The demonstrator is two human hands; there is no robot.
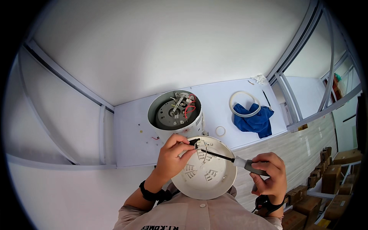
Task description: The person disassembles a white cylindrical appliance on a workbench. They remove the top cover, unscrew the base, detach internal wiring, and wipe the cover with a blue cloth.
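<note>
A round cream base cover with vent slots rests against my front, its hollow inside facing up. My left hand pinches a small part with pale wires at the cover's far rim, beside a black block. My right hand grips a screwdriver by its grey handle. The black shaft points left across the cover, its tip close to my left fingertips. Whether the tip sits in a screw is too small to tell. Beyond the cover stands an open, upturned cylindrical appliance body, with metal parts and red wires inside.
On the white table lie a blue cloth, a cream ring partly over it, a smaller white ring and a thin dark tool. Small loose bits dot the left side. Metal frames border the table; cardboard boxes stand at right.
</note>
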